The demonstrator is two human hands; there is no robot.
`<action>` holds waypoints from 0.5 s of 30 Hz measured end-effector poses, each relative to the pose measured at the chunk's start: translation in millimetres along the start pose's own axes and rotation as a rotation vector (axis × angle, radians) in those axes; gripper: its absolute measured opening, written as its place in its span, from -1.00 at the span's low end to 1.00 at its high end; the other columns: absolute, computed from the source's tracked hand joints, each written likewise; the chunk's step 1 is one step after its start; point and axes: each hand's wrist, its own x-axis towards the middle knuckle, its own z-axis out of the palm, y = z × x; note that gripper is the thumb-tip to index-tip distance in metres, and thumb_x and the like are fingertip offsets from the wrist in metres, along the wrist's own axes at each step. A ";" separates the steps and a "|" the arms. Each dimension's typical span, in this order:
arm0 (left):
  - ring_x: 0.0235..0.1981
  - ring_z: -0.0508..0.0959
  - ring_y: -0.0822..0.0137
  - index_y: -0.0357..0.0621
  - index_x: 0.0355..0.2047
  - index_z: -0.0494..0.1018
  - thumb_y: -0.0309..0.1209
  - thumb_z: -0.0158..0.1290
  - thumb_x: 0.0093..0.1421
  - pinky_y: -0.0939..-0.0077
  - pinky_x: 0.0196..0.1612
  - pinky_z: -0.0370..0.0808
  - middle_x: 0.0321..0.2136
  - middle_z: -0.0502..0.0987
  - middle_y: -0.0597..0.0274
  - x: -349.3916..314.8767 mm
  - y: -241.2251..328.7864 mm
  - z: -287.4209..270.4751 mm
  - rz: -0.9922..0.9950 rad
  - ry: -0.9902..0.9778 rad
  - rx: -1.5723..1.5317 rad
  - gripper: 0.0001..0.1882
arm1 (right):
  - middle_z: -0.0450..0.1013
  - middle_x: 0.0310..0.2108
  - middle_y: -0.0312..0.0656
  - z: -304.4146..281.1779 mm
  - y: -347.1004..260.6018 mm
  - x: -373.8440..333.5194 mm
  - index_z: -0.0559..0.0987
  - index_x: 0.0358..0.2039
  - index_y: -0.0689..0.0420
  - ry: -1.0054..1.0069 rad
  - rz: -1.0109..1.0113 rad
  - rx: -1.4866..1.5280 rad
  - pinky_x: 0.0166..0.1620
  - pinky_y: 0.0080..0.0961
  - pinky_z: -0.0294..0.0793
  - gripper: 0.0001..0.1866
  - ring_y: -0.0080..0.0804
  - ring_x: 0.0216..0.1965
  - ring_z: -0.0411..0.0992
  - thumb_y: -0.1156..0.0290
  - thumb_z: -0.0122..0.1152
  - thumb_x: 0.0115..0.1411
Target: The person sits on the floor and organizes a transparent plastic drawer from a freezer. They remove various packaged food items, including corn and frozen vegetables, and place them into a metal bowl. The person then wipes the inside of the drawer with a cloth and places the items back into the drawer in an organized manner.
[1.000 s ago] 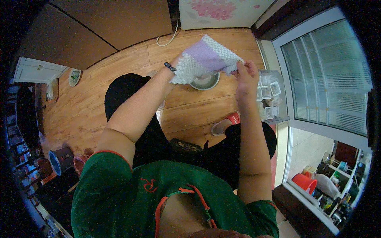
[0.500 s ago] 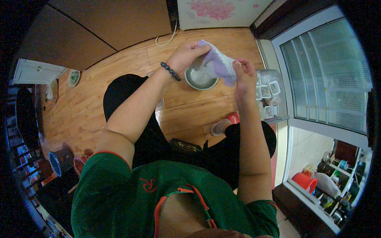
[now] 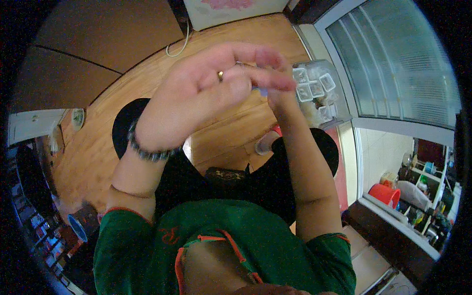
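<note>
A wooden floor (image 3: 231, 132) carries a clear compartmented tray (image 3: 317, 88) and white cable (image 3: 179, 44).

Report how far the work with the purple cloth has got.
Done: the cloth, spread wide a second ago, is bunched to a bluish sliver between the hands. In hand: the left hand is raised over it, with the right hand mostly hidden behind. Left: hard to judge, since the hands now cover the bowl.

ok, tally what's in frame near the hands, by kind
Hands: 2, left hand raised in front of the right hand
Finger ring: 1
Bead bracelet: 1
Clear compartment tray: 1
Red-capped bottle on the floor: 1
Total: 6
</note>
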 end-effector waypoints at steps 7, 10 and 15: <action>-0.22 0.46 0.41 -0.37 -0.09 0.30 -0.39 -0.10 0.19 0.56 -0.12 0.37 -0.30 0.49 0.17 -21.9 -7.1 15.3 0.039 -0.118 0.169 -0.66 | 0.40 -0.49 -0.32 7.6 2.4 4.7 0.47 -0.36 0.14 -0.081 0.122 -0.108 -0.49 -0.63 0.34 -0.89 -0.58 -0.53 0.34 0.46 0.15 0.06; -0.23 0.46 0.41 -0.36 -0.09 0.30 -0.38 -0.10 0.19 0.56 -0.13 0.37 -0.31 0.48 0.17 -19.9 -17.4 13.9 0.052 -0.162 0.125 -0.66 | 0.39 -0.48 -0.31 3.0 -13.6 -2.4 0.46 -0.36 0.13 -0.029 0.122 -0.151 -0.53 -0.63 0.32 -0.89 -0.57 -0.55 0.34 0.44 0.13 0.07; -0.25 0.46 0.41 -0.35 -0.11 0.30 -0.37 -0.08 0.18 0.55 -0.14 0.36 -0.33 0.47 0.19 -25.1 -22.9 14.6 0.055 -0.181 0.096 -0.67 | 0.38 -0.49 -0.31 -5.2 -10.0 1.6 0.46 -0.37 0.12 -0.020 0.128 -0.192 -0.57 -0.65 0.29 -0.89 -0.58 -0.56 0.33 0.42 0.14 0.06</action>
